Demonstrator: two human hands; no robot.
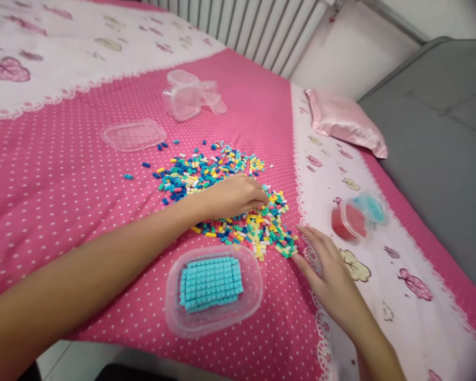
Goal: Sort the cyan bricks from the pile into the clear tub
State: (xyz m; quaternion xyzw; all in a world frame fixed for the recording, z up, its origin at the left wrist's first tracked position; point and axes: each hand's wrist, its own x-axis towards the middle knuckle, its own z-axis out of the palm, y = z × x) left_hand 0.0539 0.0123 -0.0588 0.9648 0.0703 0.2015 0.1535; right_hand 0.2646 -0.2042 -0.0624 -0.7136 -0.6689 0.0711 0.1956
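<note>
My left hand reaches across a pile of small toy building bricks in blue, yellow, green, white and pink. Its fingers curl down into the pile, and whatever they hold is hidden beneath them. At the right edge of the heap, my right hand is open, thumb and fingers apart, with the fingertips by a few green bricks. In front of the pile, a clear plastic container holds turquoise studded pieces packed in neat rows.
Beyond the pile lie a clear lid and several clear tubs. To the right stand a container with red contents and another with turquoise pieces. A pink pillow rests near the grey headboard. The bed's edge runs along the front.
</note>
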